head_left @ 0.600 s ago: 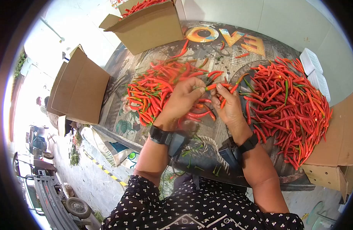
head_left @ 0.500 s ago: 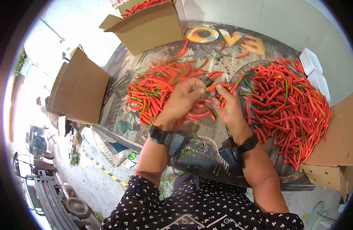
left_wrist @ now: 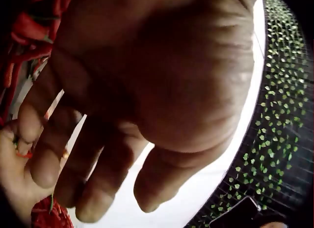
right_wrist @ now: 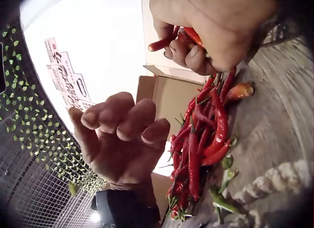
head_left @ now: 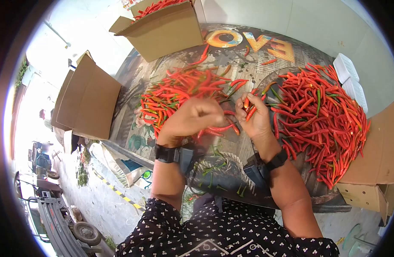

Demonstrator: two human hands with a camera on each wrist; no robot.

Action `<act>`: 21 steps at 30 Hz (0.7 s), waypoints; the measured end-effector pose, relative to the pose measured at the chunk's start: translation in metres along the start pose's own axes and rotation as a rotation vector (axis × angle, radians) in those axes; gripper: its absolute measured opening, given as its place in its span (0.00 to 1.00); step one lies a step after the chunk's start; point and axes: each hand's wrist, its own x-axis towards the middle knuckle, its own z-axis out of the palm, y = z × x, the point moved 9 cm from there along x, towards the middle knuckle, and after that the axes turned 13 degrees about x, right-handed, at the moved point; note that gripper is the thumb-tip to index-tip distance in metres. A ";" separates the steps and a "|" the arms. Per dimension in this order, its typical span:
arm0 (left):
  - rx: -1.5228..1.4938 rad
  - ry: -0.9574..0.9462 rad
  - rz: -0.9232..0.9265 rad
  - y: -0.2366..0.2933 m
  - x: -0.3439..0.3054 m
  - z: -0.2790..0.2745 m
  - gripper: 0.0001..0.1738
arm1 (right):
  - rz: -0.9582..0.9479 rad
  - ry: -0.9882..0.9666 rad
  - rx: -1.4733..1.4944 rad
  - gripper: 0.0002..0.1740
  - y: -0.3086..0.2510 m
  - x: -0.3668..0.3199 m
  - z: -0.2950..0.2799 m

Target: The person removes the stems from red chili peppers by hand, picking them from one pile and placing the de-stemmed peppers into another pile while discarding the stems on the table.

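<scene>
Several chilies (head_left: 251, 113) part-hidden, right hand (head_left: 259, 121) gripping; left hand (head_left: 191, 118) blurred in head view, fingers loosely curled.

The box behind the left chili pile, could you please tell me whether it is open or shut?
The box is open: its flap sticks outward and red chilies show inside.

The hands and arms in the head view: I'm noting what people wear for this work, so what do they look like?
The left hand and right hand are gloveless. The left strap and right strap are black wristbands, each with a dark box beside it. The left sleeve and right sleeve are short and black with a small white print.
</scene>
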 end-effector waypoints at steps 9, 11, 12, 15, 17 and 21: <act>0.958 0.434 -0.165 -0.012 0.006 -0.012 0.20 | -0.030 0.054 -0.136 0.09 -0.002 -0.005 0.009; 1.068 0.392 -0.271 -0.015 0.008 -0.009 0.18 | -0.031 0.071 -0.160 0.10 -0.002 -0.006 0.009; 1.068 0.393 -0.271 -0.015 0.007 -0.009 0.18 | -0.031 0.071 -0.161 0.10 -0.002 -0.006 0.009; 1.103 0.327 -0.293 -0.019 0.008 -0.007 0.15 | -0.028 0.081 -0.185 0.10 -0.001 -0.005 0.007; 1.091 0.217 -0.266 -0.016 0.009 0.001 0.13 | -0.021 0.047 -0.176 0.10 -0.001 -0.004 0.008; 1.058 0.315 -0.190 -0.020 0.008 -0.005 0.12 | -0.042 0.041 -0.206 0.10 -0.002 -0.004 0.009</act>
